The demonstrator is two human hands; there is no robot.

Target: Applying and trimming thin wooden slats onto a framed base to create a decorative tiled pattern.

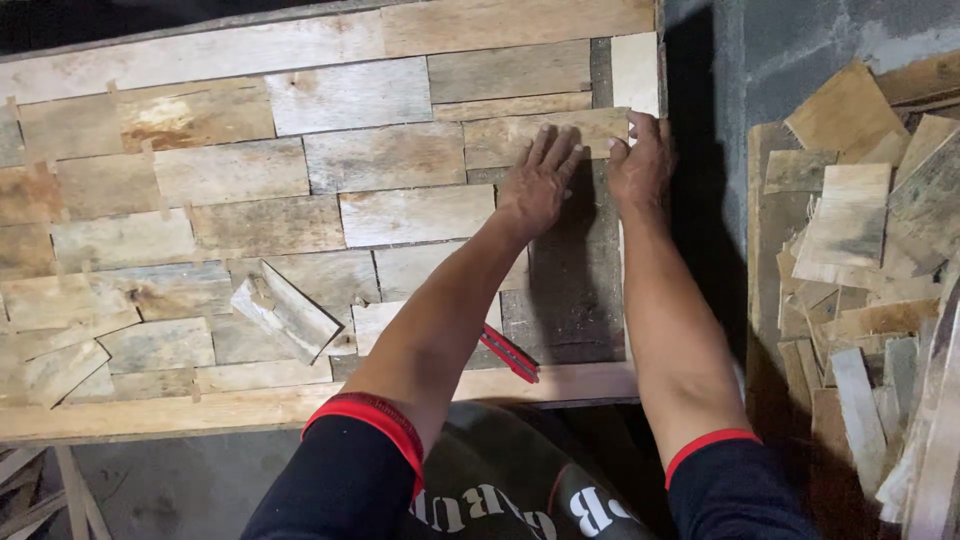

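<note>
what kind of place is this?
Likely a woodworking shop: a framed panel tiled with weathered wood pieces, a heap of offcuts beside it, and both hands pressing a wood strip into place.

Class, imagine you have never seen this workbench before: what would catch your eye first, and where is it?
First, the two hands at upper right: the left hand lies flat and the right hand grips the end of a wooden strip on the patchwork panel of weathered wood pieces. Next, the red pencil near the panel's lower edge, and the pile of wood offcuts at far right.
</note>
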